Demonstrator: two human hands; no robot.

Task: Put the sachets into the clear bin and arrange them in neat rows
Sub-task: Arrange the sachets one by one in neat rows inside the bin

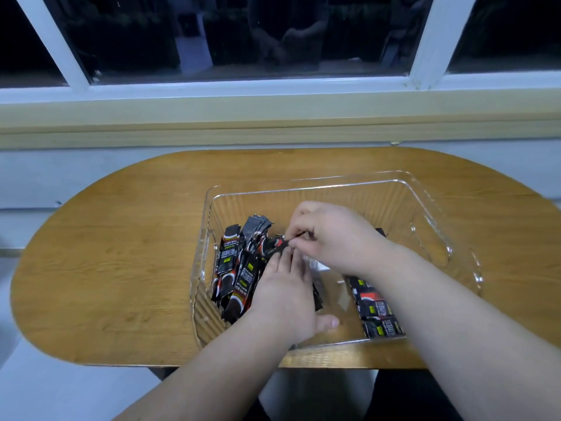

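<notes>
A clear plastic bin [403, 189] stands on the wooden table. Several black sachets [235, 268] with red and white print lie bunched against its left wall. Two more sachets [378, 311] lie flat near the bin's front right, partly under my right forearm. My left hand [287, 299] rests palm down inside the bin, pressing against the bunch on the left. My right hand [331, 238] is inside the bin too, its fingertips pinched on the top end of one black sachet [277, 246] beside the bunch.
The oval wooden table [121, 268] stands against a wall under a window sill [273, 117]. The dark window has white frames. The bin's back and right parts hold no sachets.
</notes>
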